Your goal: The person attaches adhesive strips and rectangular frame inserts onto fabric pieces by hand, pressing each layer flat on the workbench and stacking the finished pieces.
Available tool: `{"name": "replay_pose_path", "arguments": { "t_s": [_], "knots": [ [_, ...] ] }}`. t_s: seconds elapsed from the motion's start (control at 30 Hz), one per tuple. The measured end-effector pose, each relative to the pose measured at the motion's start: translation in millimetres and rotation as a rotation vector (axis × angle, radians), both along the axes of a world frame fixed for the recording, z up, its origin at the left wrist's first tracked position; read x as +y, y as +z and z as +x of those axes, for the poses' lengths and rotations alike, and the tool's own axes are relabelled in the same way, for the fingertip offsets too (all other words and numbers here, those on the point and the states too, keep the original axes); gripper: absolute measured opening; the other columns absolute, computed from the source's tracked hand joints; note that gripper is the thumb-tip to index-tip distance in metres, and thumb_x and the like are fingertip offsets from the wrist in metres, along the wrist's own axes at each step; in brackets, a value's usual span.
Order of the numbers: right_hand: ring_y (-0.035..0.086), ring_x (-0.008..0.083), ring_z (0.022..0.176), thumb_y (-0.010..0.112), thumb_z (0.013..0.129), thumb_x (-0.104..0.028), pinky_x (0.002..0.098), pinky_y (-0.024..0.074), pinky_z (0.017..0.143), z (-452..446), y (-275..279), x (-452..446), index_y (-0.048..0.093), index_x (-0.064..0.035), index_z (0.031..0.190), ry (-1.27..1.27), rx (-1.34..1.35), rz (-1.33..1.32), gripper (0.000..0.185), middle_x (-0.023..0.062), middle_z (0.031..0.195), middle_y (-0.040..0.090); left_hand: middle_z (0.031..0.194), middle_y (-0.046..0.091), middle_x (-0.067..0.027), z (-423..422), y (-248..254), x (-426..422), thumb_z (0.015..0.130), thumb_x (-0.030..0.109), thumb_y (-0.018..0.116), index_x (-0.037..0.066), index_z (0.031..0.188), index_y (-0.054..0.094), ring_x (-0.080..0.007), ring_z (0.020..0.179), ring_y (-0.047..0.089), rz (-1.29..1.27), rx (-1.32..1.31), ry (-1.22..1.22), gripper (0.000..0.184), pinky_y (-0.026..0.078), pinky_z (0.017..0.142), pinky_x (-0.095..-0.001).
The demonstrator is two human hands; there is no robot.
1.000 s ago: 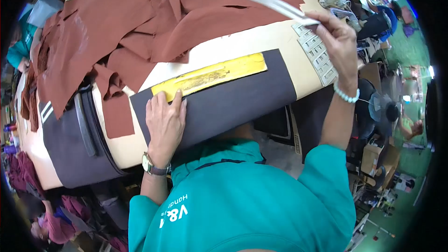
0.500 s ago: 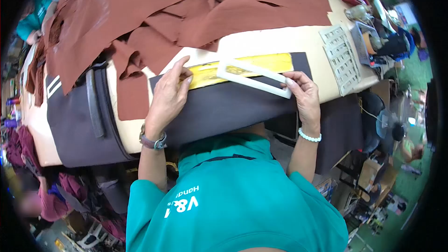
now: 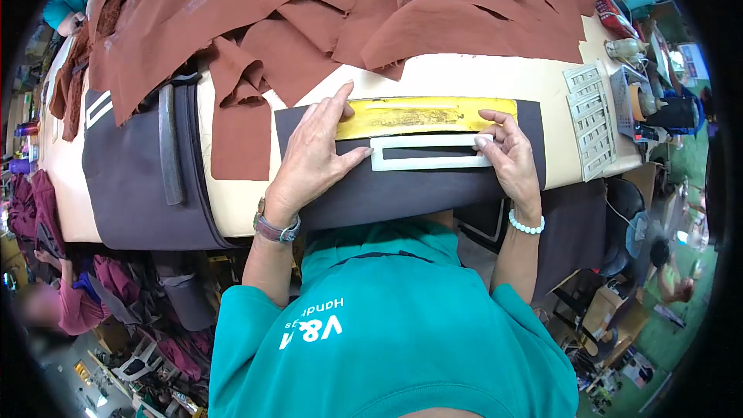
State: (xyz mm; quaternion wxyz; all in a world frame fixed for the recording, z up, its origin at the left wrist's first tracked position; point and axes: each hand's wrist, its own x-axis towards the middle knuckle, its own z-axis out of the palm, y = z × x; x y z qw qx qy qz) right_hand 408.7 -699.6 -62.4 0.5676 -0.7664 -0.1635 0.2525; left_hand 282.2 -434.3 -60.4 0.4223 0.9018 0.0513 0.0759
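A white rectangular frame (image 3: 427,165) with a long slot lies level over the dark sheet (image 3: 371,201), just below a yellow strip (image 3: 422,114) with worn, brownish marks. My right hand (image 3: 512,159) pinches the frame's right end, thumb on top and the index finger raised over the strip's end. At the other end, my left hand (image 3: 317,147) has its fingers stretched toward the strip's left end. Its thumb tip is at the frame's left edge; whether it presses on it I cannot tell.
Brown cloth pieces (image 3: 325,23) cover the back of the table (image 3: 240,209). At left lies a folded dark sheet (image 3: 128,178) with a grey curved bar (image 3: 170,147). A slotted pale template (image 3: 590,120) and grey basket (image 3: 625,101) stand right. Another person's hand (image 3: 71,25) is far left.
The white frame has come down from a tilted position over the yellow strip to lie straight below it. My left thumb has moved to its left end. The view has shifted slightly.
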Motion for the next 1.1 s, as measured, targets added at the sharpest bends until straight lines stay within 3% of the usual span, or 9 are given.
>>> {"name": "replay_pose_path", "arguments": {
  "t_s": [0.5, 0.7, 1.1],
  "knots": [
    [0.056, 0.0077, 0.074, 0.058, 0.087, -0.002, 0.0208, 0.0448, 0.068, 2, 1, 4, 0.047, 0.0041, 0.120, 0.010, 0.000, -0.010, 0.035, 0.0038, 0.080, 0.060, 0.099, 0.052, -0.0142, 1, 0, -7, 0.065, 0.016, 0.078, 0.003, 0.138, 0.032, -0.0287, 0.095, 0.051, 0.131, 0.030, 0.031, 0.088, 0.042, 0.086, -0.0372],
    [0.055, 0.0062, 0.071, 0.062, 0.083, -0.003, 0.0197, 0.0452, 0.062, -11, 14, -4, 0.048, 0.0058, 0.119, -0.222, -0.100, -0.193, 0.040, 0.0043, 0.079, 0.058, 0.101, 0.052, -0.0140, 0, 2, -11, 0.066, 0.013, 0.077, 0.002, 0.138, 0.033, -0.0285, 0.096, 0.050, 0.144, 0.034, 0.037, 0.085, 0.041, 0.088, -0.0365],
    [0.055, 0.0060, 0.067, 0.066, 0.078, 0.000, 0.0199, 0.0457, 0.061, -30, 2, -7, 0.052, 0.0078, 0.113, -0.413, -0.093, -0.115, 0.039, 0.0046, 0.073, 0.063, 0.100, 0.053, -0.0124, -1, 0, -12, 0.065, 0.011, 0.078, 0.004, 0.140, 0.032, -0.0258, 0.096, 0.051, 0.151, 0.037, 0.045, 0.088, 0.042, 0.087, -0.0363]
  ]
}}
